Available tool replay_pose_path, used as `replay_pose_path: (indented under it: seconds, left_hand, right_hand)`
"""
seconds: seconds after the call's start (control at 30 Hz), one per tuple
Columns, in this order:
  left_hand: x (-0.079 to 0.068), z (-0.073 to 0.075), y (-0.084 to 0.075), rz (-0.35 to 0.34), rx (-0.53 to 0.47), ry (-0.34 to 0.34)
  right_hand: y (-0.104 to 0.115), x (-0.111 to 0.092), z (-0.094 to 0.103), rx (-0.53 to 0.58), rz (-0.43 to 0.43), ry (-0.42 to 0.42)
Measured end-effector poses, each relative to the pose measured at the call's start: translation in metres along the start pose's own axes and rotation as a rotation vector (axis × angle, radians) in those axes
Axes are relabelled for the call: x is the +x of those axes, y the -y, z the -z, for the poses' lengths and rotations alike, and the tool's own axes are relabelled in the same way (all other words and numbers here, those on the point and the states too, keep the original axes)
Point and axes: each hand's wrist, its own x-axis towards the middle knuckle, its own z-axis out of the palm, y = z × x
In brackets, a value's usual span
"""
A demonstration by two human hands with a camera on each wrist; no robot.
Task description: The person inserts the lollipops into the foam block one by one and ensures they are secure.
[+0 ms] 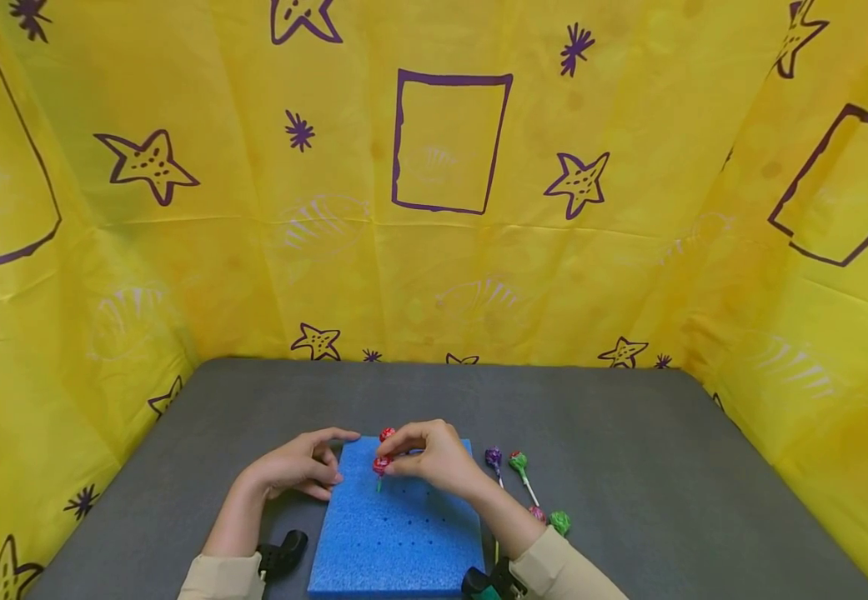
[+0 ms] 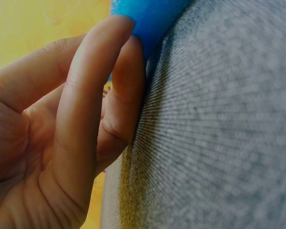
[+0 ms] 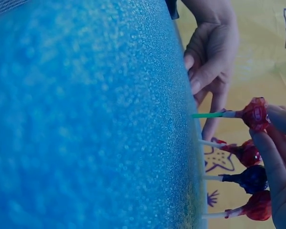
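Note:
My right hand [image 1: 434,454] pinches the wrapped head of a red lollipop [image 1: 382,465] between thumb and fingers. Its green stick points down, with the tip right at the surface of a blue foam board [image 1: 403,575] dotted with small holes. In the right wrist view, a red lollipop [image 3: 248,152], a dark blue lollipop [image 3: 251,179] and another red one [image 3: 257,206] stand in the board by their white sticks. My left hand [image 1: 294,467] rests against the board's left side, its fingertips touching the edge.
Right of the board, several loose lollipops lie on the dark grey table [image 1: 591,417]: a purple one [image 1: 494,457], a green-and-red one [image 1: 519,462], a pink one [image 1: 537,513] and a green one [image 1: 559,522]. Yellow patterned cloth [image 1: 434,275] surrounds the table's back and sides.

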Motion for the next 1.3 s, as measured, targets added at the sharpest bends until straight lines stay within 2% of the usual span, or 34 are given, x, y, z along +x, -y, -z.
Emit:
replay_pose_path:
  seconds: [1.1,1.3]
  left_hand:
    - [0.000,0.001,0.001,-0.004,-0.004,0.013]
    - [0.000,0.000,0.000,0.003,0.002,0.003]
  right_hand:
    - [0.006,-0.001,0.011,0.035,-0.027,-0.022]
    - [0.008,-0.004,0.021,-0.019,-0.003,-0.051]
